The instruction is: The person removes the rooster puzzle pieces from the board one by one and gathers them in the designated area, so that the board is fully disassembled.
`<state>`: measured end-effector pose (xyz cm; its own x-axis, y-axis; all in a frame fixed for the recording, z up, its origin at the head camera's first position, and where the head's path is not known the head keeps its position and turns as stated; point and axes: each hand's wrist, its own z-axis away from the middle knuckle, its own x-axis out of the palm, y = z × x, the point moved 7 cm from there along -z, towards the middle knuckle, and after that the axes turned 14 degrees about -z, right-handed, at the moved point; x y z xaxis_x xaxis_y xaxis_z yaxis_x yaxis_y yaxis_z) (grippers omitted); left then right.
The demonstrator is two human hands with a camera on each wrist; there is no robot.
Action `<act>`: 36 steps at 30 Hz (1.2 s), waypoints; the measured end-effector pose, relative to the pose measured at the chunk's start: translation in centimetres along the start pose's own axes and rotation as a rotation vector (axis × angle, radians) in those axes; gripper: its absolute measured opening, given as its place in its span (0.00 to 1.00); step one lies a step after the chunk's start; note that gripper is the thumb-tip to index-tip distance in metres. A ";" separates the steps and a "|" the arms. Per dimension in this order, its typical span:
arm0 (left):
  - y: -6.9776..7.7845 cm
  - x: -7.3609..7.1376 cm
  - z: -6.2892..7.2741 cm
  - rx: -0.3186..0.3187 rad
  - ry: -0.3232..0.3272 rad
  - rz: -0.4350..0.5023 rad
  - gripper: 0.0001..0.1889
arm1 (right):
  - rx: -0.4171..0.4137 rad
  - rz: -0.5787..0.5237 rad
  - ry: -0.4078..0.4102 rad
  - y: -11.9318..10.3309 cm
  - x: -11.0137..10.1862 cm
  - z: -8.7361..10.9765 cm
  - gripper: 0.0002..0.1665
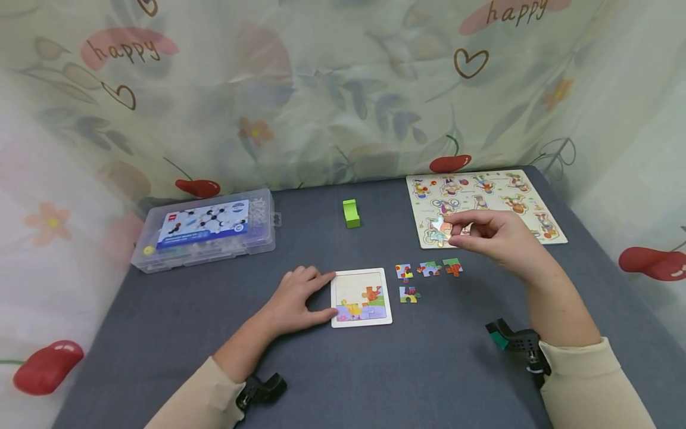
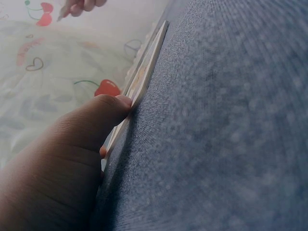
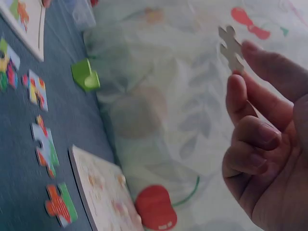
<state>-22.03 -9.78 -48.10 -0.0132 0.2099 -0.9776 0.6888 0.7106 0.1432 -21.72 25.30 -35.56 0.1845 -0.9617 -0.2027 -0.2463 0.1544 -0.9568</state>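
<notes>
White rimmed the tray [image 1: 354, 287], which the left hand [image 1: 293, 302] touched, thumb and forefinger spread; the right hand [image 1: 495, 237] pinched a piece [image 1: 440, 229] that would drop if it slackened.

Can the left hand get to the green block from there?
Probably yes: only bare gray cloth shows between the left hand and the green block, though the hand would have to leave the puzzle tray.

The high head view faces forward-down; sideways-tilted wrist views sit close; all share the puzzle [image 1: 351, 288], the right's at ten o'clock.
</notes>
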 end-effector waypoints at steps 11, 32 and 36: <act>0.1 0.0 0.0 0.007 0.007 0.014 0.38 | 0.105 0.087 -0.159 3.0 -1.8 0.1 0.15; 0.1 0.0 -0.2 -0.001 -0.006 -0.002 0.39 | 0.310 0.175 -0.240 6.5 -1.5 1.6 0.19; 0.0 -0.1 -0.1 -0.002 0.002 -0.002 0.38 | 0.276 0.159 -0.272 7.1 -0.5 2.4 0.19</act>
<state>-22.10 -9.71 -47.96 -0.0160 0.2100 -0.9776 0.6875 0.7122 0.1418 -21.28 27.38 -42.72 0.4180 -0.8320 -0.3647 -0.0347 0.3866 -0.9216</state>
